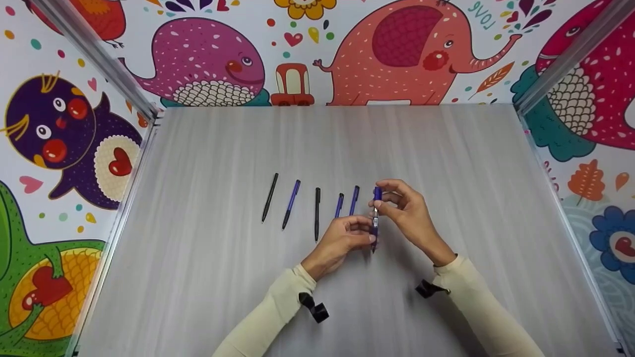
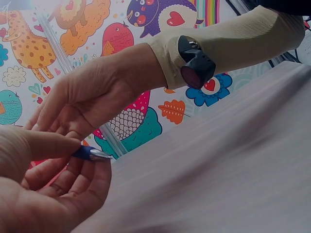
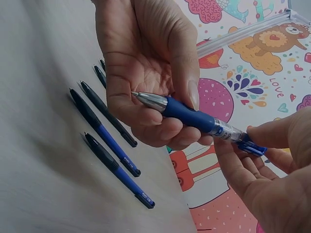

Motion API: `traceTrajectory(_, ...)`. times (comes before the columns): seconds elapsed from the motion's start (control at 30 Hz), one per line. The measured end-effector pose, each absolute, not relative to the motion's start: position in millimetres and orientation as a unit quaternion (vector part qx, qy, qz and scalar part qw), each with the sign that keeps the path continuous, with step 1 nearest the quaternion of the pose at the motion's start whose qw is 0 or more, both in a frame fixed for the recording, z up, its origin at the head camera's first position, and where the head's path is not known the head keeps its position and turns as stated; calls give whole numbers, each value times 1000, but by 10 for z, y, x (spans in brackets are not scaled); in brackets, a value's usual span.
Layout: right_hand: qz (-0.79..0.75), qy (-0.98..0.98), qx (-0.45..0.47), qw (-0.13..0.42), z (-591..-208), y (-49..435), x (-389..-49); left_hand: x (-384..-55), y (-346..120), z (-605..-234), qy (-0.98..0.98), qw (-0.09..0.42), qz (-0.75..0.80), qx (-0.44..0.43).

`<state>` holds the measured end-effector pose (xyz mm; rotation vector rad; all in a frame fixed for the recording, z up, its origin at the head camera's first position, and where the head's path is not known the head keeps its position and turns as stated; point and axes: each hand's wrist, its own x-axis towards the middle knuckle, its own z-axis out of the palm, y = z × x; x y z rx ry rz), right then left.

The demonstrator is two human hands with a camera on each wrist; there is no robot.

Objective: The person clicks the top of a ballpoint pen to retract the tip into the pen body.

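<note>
A blue pen (image 3: 192, 116) with a silver tip and a clear section in its barrel is held up between both hands. My left hand (image 1: 340, 240) pinches its blue grip close to the tip, which points toward me in the head view. At the far end, my right hand (image 1: 409, 210) holds the clip end between thumb and fingers. Just left of this pen lie two blue pens, one (image 1: 354, 201) longer in view and the other (image 1: 339, 204) partly covered by my left hand.
Farther left on the grey table (image 1: 198, 277) are a black pen (image 1: 317, 214), a blue pen with a black front (image 1: 291, 204) and another black pen (image 1: 270, 198), roughly in a row. Walls with cartoon animals rise at the back and sides, with metal posts (image 1: 565, 57) at the corners.
</note>
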<state>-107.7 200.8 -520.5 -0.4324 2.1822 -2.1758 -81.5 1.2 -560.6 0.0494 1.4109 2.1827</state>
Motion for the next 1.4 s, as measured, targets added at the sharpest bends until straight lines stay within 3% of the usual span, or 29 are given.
traceTrajectory(1.03, -697, 704, -134, 2, -5211, 2014, -1096, -851, -34, -5577, 551, 253, 794, 32)
traceTrajectory(1.4, -682, 720, -113, -56, -5233, 2102, -1088, -853, -106, -5617, 547, 269, 792, 43)
